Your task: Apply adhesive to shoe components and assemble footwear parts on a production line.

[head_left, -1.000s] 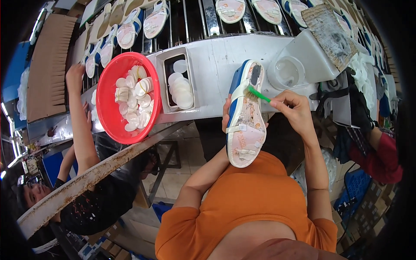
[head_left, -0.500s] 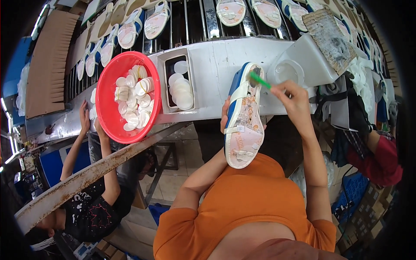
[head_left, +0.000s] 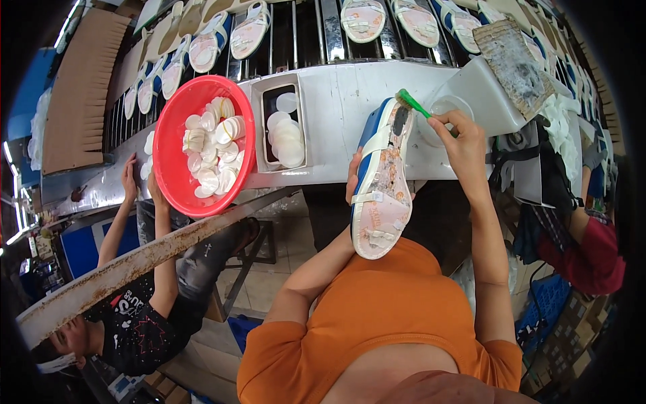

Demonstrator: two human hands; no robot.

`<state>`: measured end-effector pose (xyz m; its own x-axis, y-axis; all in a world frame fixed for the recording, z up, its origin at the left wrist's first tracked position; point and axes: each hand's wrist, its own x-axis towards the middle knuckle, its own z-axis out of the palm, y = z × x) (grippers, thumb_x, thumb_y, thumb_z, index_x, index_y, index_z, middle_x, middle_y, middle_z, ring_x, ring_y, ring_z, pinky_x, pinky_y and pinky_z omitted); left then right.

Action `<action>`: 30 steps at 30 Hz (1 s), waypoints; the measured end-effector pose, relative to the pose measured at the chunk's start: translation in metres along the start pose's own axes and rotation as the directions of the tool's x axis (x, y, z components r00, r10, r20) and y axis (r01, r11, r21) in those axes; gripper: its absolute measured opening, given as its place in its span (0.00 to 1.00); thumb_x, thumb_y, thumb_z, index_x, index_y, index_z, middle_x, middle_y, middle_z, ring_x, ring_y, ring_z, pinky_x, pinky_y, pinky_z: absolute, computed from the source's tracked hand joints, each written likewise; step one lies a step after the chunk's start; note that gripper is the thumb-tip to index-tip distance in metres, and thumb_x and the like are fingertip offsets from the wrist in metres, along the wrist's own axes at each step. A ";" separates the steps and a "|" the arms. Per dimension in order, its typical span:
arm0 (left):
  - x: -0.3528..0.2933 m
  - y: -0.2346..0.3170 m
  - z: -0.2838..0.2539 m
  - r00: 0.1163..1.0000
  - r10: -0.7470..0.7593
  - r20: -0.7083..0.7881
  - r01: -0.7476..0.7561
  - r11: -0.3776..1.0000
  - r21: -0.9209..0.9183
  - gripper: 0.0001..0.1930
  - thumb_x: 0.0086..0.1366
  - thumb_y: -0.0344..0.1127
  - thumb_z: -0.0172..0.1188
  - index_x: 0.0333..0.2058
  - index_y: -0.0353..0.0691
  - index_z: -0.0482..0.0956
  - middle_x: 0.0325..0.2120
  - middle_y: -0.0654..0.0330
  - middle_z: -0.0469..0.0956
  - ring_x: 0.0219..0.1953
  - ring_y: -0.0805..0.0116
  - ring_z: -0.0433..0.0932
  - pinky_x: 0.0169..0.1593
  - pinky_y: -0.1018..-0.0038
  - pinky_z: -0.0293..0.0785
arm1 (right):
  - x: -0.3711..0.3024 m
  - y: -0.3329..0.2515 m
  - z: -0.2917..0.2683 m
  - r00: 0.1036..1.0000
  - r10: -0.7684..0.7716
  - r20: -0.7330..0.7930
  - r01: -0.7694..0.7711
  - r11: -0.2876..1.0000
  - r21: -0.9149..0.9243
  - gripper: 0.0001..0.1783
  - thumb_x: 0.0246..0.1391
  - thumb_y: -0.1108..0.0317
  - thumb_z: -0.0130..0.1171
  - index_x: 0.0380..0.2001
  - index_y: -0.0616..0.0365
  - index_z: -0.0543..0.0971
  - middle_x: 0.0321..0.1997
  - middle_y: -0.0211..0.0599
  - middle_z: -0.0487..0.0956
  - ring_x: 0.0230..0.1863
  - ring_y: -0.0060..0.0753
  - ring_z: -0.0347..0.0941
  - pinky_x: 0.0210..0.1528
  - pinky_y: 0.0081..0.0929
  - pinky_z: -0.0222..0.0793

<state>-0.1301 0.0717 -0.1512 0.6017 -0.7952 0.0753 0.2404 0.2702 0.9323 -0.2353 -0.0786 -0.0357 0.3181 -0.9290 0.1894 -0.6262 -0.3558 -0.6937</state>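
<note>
A white and blue sandal [head_left: 381,219] is tilted over the table's near edge, its flat pinkish face turned up toward me. My left hand [head_left: 352,176] is closed around its left side, most of the fingers hidden underneath. In my right hand [head_left: 464,141] is a small green-handled brush [head_left: 416,106], pinched between thumb and fingers. The brush head sits at the far, narrow end of the sandal, beside a dark patch on its face. Just right of the brush stands a translucent round pot [head_left: 441,132], partly behind my right hand.
A red basin [head_left: 249,145] of white discs and a white tray [head_left: 304,155] with more discs stand left. Shoes [head_left: 363,20] line a roller rack behind. A grey-white bin [head_left: 481,94] with corrugated cardboard [head_left: 511,64] is right. A co-worker's hand [head_left: 129,178] is beside the basin; a rusty bar [head_left: 155,252] crosses lower left.
The brush has moved slightly up and right, from the sandal's face to its far edge, as my right hand shifted. The sandal stays nearly in place in my left hand.
</note>
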 end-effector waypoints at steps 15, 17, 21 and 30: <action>0.011 -0.003 0.011 0.991 -0.129 -0.039 0.118 0.969 -0.216 0.33 0.65 0.58 0.49 0.65 0.55 0.57 0.60 0.53 0.63 0.63 0.54 0.64 0.63 0.56 0.66 | -0.058 -0.035 -0.030 0.929 -0.116 0.350 -0.061 0.888 0.455 0.05 0.50 0.75 0.66 0.29 0.66 0.82 0.27 0.33 0.79 0.27 0.21 0.71 0.28 0.18 0.62; 0.010 0.001 0.003 0.989 -0.143 -0.044 0.128 0.962 -0.242 0.32 0.65 0.58 0.49 0.65 0.55 0.57 0.60 0.53 0.63 0.63 0.54 0.64 0.63 0.57 0.66 | -0.062 -0.047 -0.032 0.931 -0.178 0.320 0.029 0.907 0.420 0.05 0.49 0.75 0.66 0.30 0.66 0.81 0.28 0.33 0.79 0.27 0.21 0.72 0.27 0.18 0.63; 0.015 0.007 0.019 0.933 0.344 -0.103 -0.357 0.921 -0.157 0.30 0.67 0.55 0.46 0.65 0.55 0.57 0.60 0.52 0.63 0.62 0.51 0.65 0.64 0.56 0.66 | -0.072 -0.064 -0.041 0.901 -0.327 0.284 0.255 0.930 0.263 0.06 0.47 0.76 0.67 0.30 0.64 0.81 0.30 0.36 0.79 0.26 0.28 0.75 0.25 0.22 0.68; 0.025 0.023 0.029 0.860 0.501 -0.095 -0.507 0.861 -0.050 0.29 0.69 0.55 0.43 0.65 0.54 0.57 0.60 0.49 0.63 0.59 0.50 0.68 0.61 0.55 0.69 | -0.060 -0.067 -0.041 0.960 -0.249 0.126 0.218 0.951 0.217 0.04 0.48 0.77 0.65 0.29 0.64 0.81 0.30 0.39 0.79 0.25 0.30 0.74 0.26 0.23 0.67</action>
<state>-0.1321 0.0424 -0.1179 0.7101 -0.4973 0.4984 -0.0598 0.6627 0.7465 -0.2418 -0.0028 0.0278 0.5507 -0.7907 0.2673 -0.3716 -0.5190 -0.7698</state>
